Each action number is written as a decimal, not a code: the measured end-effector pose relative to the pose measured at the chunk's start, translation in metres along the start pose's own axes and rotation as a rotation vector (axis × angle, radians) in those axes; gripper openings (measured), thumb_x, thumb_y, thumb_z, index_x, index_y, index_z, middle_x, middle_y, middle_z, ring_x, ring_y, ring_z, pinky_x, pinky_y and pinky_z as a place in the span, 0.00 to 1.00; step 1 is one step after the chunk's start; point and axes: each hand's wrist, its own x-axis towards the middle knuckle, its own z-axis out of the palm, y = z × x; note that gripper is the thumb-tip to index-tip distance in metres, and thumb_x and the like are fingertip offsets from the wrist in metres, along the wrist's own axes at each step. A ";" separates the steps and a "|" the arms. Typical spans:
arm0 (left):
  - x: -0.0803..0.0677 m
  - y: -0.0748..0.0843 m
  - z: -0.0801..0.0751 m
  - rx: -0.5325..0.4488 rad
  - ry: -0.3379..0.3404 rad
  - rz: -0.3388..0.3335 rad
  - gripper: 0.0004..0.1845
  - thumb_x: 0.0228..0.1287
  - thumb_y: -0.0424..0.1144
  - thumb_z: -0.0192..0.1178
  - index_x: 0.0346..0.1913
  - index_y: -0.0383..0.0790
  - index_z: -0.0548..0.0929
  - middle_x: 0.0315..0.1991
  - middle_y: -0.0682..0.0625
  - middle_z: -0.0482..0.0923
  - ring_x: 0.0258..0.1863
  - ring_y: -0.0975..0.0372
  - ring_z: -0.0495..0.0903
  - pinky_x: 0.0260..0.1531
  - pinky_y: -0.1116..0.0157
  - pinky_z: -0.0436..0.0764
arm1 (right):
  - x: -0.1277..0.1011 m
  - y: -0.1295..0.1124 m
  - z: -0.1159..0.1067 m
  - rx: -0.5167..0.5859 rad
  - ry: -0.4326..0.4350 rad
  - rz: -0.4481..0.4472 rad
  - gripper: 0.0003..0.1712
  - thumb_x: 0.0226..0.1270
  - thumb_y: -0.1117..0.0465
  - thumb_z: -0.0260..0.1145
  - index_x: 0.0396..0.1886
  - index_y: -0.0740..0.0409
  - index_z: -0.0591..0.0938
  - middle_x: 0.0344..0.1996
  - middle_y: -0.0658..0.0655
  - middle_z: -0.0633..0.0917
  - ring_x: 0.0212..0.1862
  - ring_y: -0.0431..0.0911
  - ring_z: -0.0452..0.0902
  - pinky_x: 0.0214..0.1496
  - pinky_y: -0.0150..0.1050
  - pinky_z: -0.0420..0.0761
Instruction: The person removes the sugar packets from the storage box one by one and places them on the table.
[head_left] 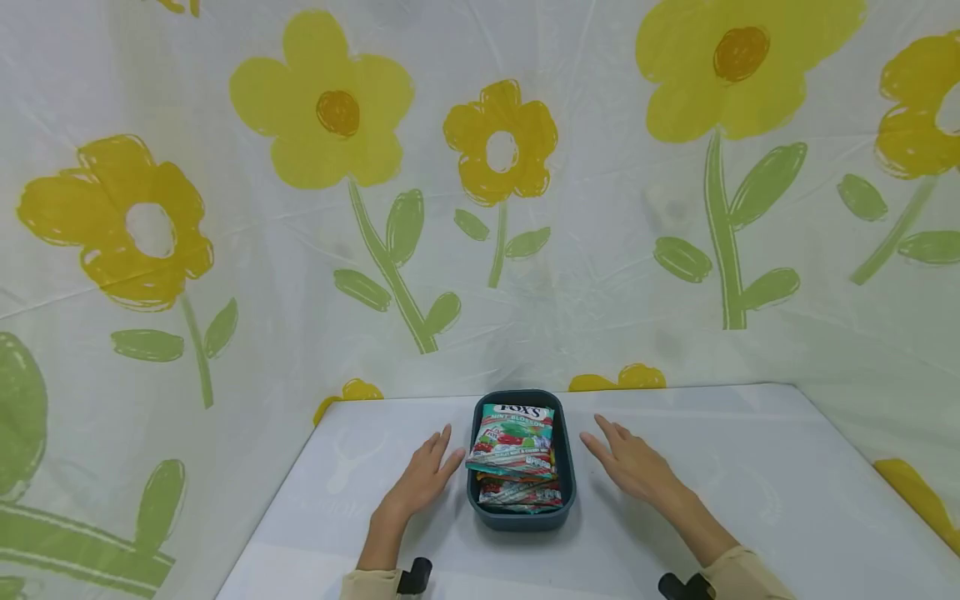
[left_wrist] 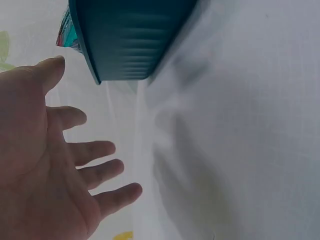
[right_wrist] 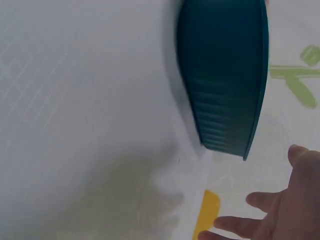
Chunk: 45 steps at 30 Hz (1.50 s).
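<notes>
A dark teal tub [head_left: 567,483] sits on the white surface [head_left: 750,500], near its middle, filled with a stack of candy packets [head_left: 517,454] whose top one shows red and green print. The left hand [head_left: 423,477] lies just left of the tub, fingers straight and spread, its grip open and holding nothing; its fingertips are close to the tub's left wall without clearly touching it. The right hand [head_left: 630,465] lies just right of the tub, fingers likewise straight, grip open and empty, a small gap from the right wall. Behind the surface hangs a sheet [head_left: 480,208] printed with yellow flowers.
</notes>
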 end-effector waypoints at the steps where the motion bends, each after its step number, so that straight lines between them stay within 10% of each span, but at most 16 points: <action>1: 0.000 0.001 0.000 -0.014 0.000 -0.001 0.38 0.73 0.62 0.45 0.77 0.43 0.56 0.75 0.33 0.55 0.74 0.38 0.54 0.69 0.33 0.58 | 0.000 -0.002 0.000 0.004 0.000 0.002 0.50 0.71 0.26 0.36 0.77 0.58 0.57 0.71 0.73 0.64 0.71 0.71 0.60 0.66 0.73 0.64; 19: 0.004 0.014 0.001 -0.149 -0.008 0.059 0.41 0.70 0.63 0.50 0.76 0.41 0.59 0.73 0.36 0.62 0.72 0.40 0.61 0.67 0.37 0.66 | 0.008 -0.029 0.011 0.044 0.049 0.006 0.41 0.75 0.33 0.42 0.73 0.59 0.65 0.65 0.73 0.72 0.64 0.69 0.69 0.60 0.71 0.72; 45: 0.012 0.023 0.006 -0.248 -0.097 0.127 0.43 0.65 0.60 0.60 0.76 0.41 0.60 0.68 0.38 0.69 0.54 0.51 0.81 0.45 0.56 0.86 | 0.010 -0.073 0.026 -0.103 0.379 -0.127 0.21 0.59 0.49 0.72 0.48 0.57 0.85 0.40 0.62 0.83 0.42 0.53 0.75 0.40 0.49 0.86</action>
